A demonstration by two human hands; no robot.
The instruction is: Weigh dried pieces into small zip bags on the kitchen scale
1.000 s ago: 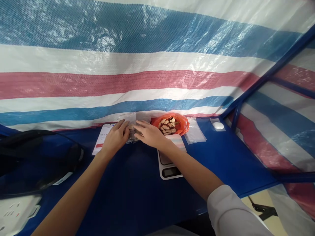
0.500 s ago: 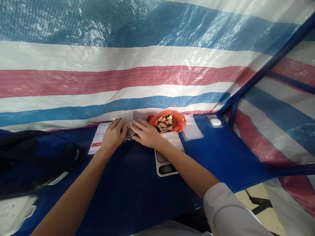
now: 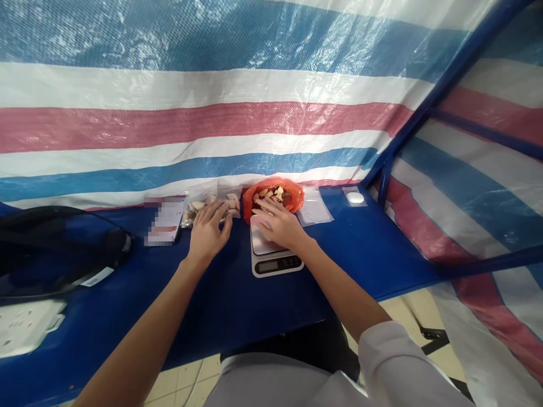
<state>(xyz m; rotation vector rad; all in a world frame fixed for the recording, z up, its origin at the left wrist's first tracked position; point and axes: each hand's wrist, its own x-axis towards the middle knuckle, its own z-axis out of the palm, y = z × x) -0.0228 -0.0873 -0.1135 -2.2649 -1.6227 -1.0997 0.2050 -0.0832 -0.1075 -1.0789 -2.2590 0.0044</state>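
My left hand rests with its fingers apart on the near side of clear plastic bags filled with pale dried pieces. Over the kitchen scale reaches my right hand, fingers stretched toward the open red plastic bag; whether they touch its rim or contents I cannot tell. Brown and cream dried slices lie inside the red bag. The scale's display faces me, and my right hand covers part of its plate.
Flat clear bags lie right of the red bag, and a white oval object sits farther right. Left are a phone, a black headset-like object and a white power strip. Striped sheeting hangs behind.
Both hands were together on the clear bags. My right hand has moved right, over the scale toward the red bag; my left hand stays at the clear bags. The view has shifted.
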